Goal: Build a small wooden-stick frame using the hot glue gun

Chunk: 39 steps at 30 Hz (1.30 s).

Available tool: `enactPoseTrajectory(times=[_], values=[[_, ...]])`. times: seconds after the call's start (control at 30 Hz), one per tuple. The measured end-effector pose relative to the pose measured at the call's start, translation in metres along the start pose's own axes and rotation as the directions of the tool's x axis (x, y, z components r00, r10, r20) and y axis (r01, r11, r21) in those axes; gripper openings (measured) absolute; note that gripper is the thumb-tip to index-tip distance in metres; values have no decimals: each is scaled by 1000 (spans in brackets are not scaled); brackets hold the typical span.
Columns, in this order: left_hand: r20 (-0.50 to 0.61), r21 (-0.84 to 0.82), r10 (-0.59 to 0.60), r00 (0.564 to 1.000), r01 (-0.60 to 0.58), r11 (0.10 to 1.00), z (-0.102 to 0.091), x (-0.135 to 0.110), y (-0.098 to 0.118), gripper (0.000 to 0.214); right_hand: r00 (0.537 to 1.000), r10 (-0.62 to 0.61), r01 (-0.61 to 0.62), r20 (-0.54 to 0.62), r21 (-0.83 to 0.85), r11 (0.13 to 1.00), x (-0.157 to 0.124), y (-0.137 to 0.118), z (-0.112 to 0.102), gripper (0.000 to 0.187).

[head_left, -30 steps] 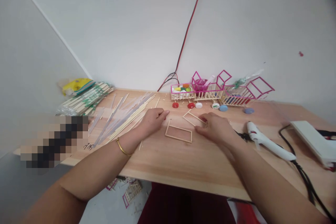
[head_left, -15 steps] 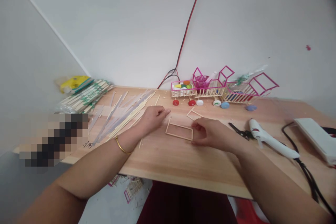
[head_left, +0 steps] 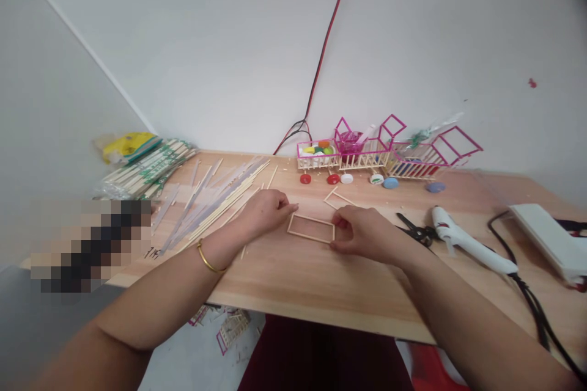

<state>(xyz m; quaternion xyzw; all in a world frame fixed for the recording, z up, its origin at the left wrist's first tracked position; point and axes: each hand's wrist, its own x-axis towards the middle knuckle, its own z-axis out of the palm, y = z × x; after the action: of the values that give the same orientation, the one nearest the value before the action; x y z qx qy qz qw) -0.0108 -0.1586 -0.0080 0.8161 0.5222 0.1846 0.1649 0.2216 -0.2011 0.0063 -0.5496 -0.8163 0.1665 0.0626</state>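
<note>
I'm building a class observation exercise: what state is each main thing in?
Pale rectangular wooden-stick frame: four sides closed
Left hand: grip pinched at frame's corner, hold unclear
Right hand: grip spread at frame's right end, hold unclear
Magenta-trimmed stick carts: upright, loaded
White plastic glue gun: lying, corded
Black hand tool: open or shut unclear

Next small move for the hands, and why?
Probably bring the left hand onto the stick frame's far-left corner to steady it: its fingertips are right by that corner, contact unclear, while the right hand brackets the opposite end, thumb near, fingers far.
</note>
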Motion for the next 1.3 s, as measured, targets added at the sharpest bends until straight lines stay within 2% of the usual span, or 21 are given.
enactPoseTrajectory(times=[0.17,0.33,0.43,0.63,0.97,1.3], values=[[24,31,-25,999,24,999,0,-1,2,38,1000,-7,7,-1,-5,1000,0,0,0,30],[126,25,-74,989,72,997,-4,-4,7,32,1000,-5,5,-1,46,999,0,3,-1,34],[163,43,-98,982,92,995,-5,-7,11,28,999,-31,31,-8,98,995,0,6,-1,22],[160,53,-93,983,85,995,-4,-8,13,26,998,-21,24,-64,44,999,3,9,3,17],[173,-4,-192,966,196,981,-5,-6,15,26,998,19,-19,-54,1,1000,11,10,10,13],[202,-60,-169,965,184,981,-9,-4,15,35,999,15,-16,-50,-22,1000,13,7,8,11]])
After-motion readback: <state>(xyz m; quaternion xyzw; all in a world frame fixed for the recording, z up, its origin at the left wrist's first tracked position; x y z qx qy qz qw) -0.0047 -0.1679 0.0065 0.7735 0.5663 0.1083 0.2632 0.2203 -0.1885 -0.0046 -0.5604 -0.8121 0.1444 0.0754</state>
